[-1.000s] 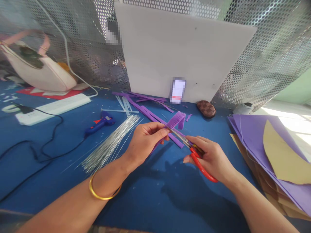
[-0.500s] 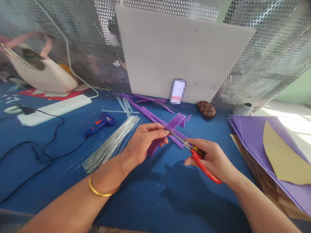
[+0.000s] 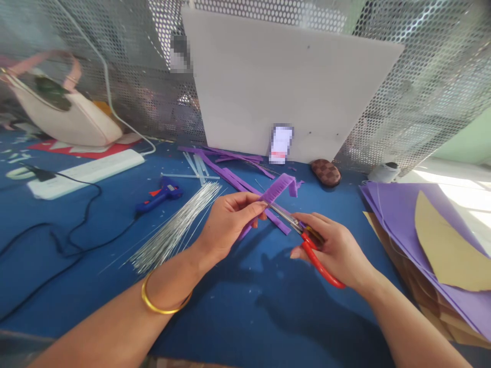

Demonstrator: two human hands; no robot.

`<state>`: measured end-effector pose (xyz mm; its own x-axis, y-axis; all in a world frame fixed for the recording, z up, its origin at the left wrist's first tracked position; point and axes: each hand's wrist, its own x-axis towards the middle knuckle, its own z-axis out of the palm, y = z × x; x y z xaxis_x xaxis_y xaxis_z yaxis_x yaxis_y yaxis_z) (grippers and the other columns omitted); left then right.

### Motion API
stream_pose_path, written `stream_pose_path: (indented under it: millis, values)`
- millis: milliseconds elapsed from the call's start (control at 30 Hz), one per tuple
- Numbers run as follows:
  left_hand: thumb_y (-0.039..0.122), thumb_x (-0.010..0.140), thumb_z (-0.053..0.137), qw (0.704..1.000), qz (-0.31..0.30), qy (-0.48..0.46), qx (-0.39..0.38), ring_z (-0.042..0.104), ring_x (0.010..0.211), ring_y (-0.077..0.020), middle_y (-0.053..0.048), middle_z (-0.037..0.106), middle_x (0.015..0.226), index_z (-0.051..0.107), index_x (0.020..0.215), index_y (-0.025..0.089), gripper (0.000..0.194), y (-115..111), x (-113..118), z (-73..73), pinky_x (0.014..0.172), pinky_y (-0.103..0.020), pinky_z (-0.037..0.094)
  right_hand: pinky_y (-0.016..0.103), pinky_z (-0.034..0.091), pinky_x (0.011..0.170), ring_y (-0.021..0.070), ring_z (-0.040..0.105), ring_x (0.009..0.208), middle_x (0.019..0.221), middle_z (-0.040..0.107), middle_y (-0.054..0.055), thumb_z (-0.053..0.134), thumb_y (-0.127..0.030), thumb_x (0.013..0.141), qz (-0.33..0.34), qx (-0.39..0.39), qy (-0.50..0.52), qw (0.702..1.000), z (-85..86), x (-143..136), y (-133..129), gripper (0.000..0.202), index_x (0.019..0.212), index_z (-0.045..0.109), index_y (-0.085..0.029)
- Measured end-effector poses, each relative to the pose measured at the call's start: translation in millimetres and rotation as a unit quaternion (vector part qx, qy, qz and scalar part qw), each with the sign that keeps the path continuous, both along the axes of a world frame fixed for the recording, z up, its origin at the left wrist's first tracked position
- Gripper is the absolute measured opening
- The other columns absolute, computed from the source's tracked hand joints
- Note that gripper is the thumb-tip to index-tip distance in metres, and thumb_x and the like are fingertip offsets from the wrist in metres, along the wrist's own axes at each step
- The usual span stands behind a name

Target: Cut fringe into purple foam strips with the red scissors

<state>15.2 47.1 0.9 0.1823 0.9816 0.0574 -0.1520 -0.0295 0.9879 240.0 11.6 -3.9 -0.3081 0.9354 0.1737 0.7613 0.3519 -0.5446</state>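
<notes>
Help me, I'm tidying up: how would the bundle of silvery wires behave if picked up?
The bundle of silvery wires would probably shed some, since several splay away and no tie shows. Individually they seem fairly stiff, lying nearly straight.

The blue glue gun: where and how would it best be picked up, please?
The glue gun is probably best gripped by its handle, from the left: that end points left, toward the cord, while wires lie to its right.

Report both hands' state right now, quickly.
Left hand: closed, pinching a purple strip between thumb and fingers.
Right hand: closed around the red-handled scissors, blades at the strip.
</notes>
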Motion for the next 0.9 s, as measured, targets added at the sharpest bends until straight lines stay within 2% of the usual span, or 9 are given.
stream_pose_path:
  millis: [367,567,900]
  values:
    - [0.029,0.077,0.069,0.999,0.004,0.028,0.017,0.051,0.053,-0.0088,0.001,0.064,0.063,0.072,0.076,0.018,0.011,-0.8,1.0,1.3,0.050,-0.021,0.042,0.029,0.046,0.061,0.0164,0.055,0.065,0.082,0.060,0.003,0.069,-0.052,0.078,0.022,0.016,0.008,1.000,-1.7,-1.7,-0.2,0.053,0.122,0.061,-0.023]
    - [0.029,0.079,0.069,0.999,-0.007,0.029,0.029,0.050,0.053,-0.0079,0.002,0.063,0.062,0.072,0.077,0.018,0.011,0.2,-0.2,0.8,0.050,-0.020,0.040,0.027,0.045,0.061,0.0163,0.055,0.068,0.087,0.062,0.003,0.071,-0.052,0.077,0.028,-0.016,0.024,0.999,-1.1,0.9,0.6,0.056,0.125,0.060,-0.025]
    - [0.031,0.078,0.070,0.998,0.008,0.052,0.020,0.051,0.053,-0.0097,0.000,0.064,0.062,0.072,0.076,0.018,0.014,-0.6,-0.2,1.9,0.048,-0.021,0.039,0.028,0.046,0.060,0.0168,0.055,0.066,0.081,0.062,0.004,0.070,-0.053,0.077,0.018,-0.001,0.024,1.000,-0.9,-1.5,0.1,0.053,0.120,0.065,-0.022]
